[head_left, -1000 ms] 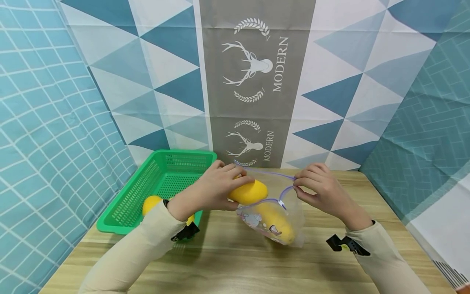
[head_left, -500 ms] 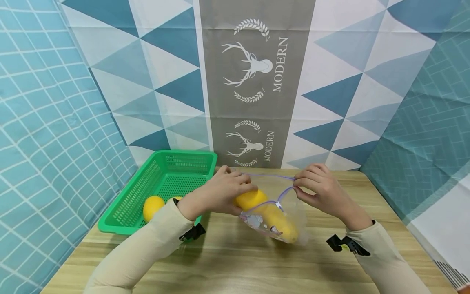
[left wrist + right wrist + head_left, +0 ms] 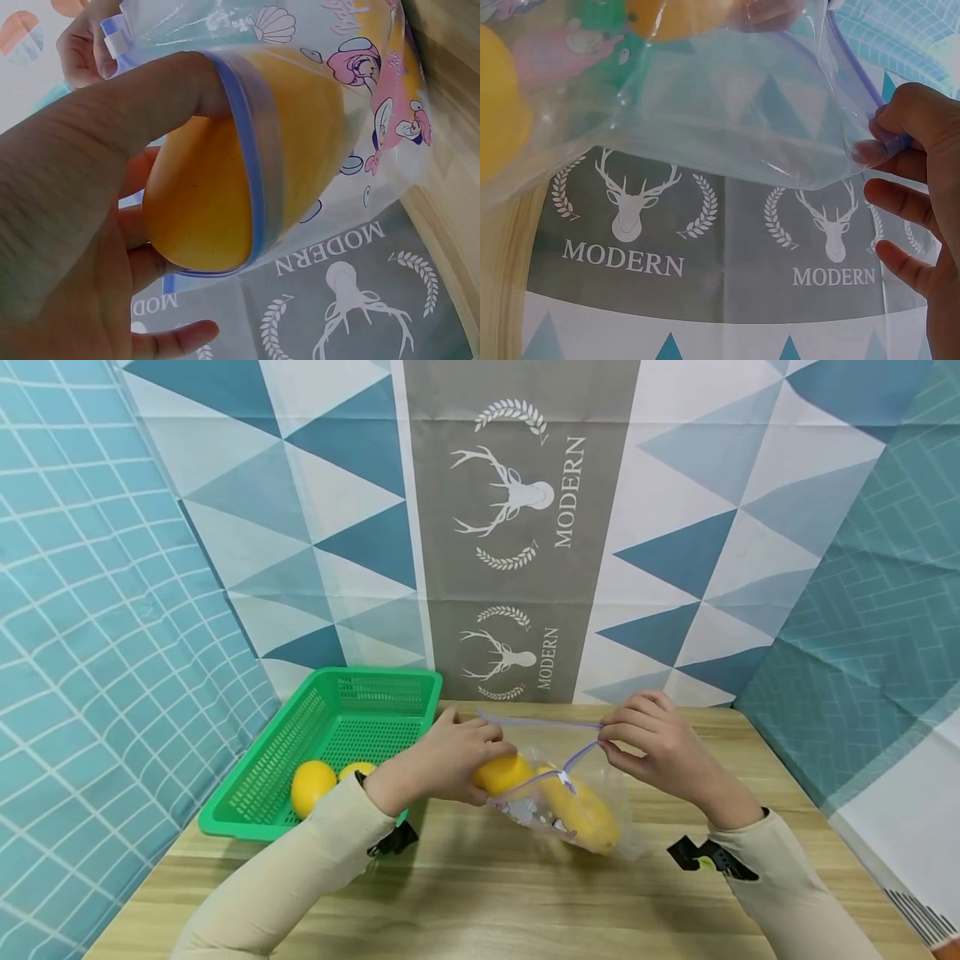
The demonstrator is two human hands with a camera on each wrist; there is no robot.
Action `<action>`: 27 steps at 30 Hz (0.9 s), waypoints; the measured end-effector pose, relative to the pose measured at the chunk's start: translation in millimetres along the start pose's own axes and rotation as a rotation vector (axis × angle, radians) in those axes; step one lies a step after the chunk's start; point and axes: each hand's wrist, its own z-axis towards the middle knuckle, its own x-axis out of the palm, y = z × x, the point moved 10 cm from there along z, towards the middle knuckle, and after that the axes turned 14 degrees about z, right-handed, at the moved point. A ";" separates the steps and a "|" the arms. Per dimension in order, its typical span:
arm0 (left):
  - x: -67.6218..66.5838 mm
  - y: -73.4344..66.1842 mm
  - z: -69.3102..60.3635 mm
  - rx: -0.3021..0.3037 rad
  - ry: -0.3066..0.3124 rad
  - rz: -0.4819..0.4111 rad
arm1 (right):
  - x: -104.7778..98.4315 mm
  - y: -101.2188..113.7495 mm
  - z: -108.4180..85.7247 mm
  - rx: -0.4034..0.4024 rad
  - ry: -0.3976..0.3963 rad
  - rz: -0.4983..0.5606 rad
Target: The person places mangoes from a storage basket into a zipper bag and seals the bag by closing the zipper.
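My left hand [image 3: 456, 758] grips a yellow mango [image 3: 504, 774] that is partly inside the mouth of a clear zip bag [image 3: 531, 810]. In the left wrist view the thumb lies over the bag's purple zip edge, and the mango [image 3: 202, 195] crosses that edge. Another mango [image 3: 588, 818] lies deeper in the bag. My right hand [image 3: 663, 752] pinches the right corner of the bag's mouth between thumb and forefinger, its other fingers apart in the right wrist view.
A green basket [image 3: 258, 831] stands at the left on the wooden table [image 3: 480, 902], with a mango [image 3: 312, 787] and another yellow fruit [image 3: 357, 770] beside my left wrist. A patterned cloth [image 3: 525, 568] hangs behind.
My left hand has moved slightly down, and its mango sits further into the bag. The mango inside has shifted a little to the right. My right hand has stayed at the corner.
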 end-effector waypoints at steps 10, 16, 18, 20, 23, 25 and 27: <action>0.0 2.8 -1.1 -0.032 -0.003 0.027 | -0.8 -0.5 0.3 -0.026 -0.015 -0.009; 5.5 0.6 -2.0 -0.036 0.010 0.049 | 2.5 1.2 0.3 -0.023 0.011 -0.009; 7.7 0.1 -1.8 -0.038 0.015 0.059 | 3.3 2.2 0.8 -0.019 0.018 -0.008; 9.6 -0.1 -1.5 -0.044 0.025 0.066 | 3.8 2.4 1.5 -0.012 0.023 -0.007; 9.9 -0.4 -2.3 -0.051 0.039 0.064 | 4.0 2.3 1.8 -0.011 0.023 -0.004; 10.2 -0.3 -3.0 -0.054 0.049 0.059 | 4.0 2.3 1.5 -0.014 0.022 -0.003; 10.5 -0.5 -4.1 -0.054 0.050 0.055 | 4.0 1.9 0.7 -0.014 0.020 -0.001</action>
